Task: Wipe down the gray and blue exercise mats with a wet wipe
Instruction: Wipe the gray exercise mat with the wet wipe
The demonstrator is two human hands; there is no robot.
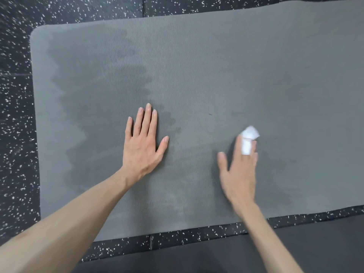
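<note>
Speckled floor (17,119) under gray mat (216,75); left hand (143,146) flat, spread; right hand (239,170) fingers pressing wipe (248,138).

Mat (197,66) is laid flat on the floor (15,134), floor exposed left, behind and in front. Left hand (143,142) is pressed flat mid-mat. Right hand (238,174) is placed to its right, wipe (248,138) under the fingertips, on the mat.

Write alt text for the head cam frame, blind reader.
A person's right hand pushes a white wet wipe across a gray exercise mat while the left hand rests flat on it, fingers straight. Darker damp patches cover the mat's left part; it lies on black speckled flooring.
</note>
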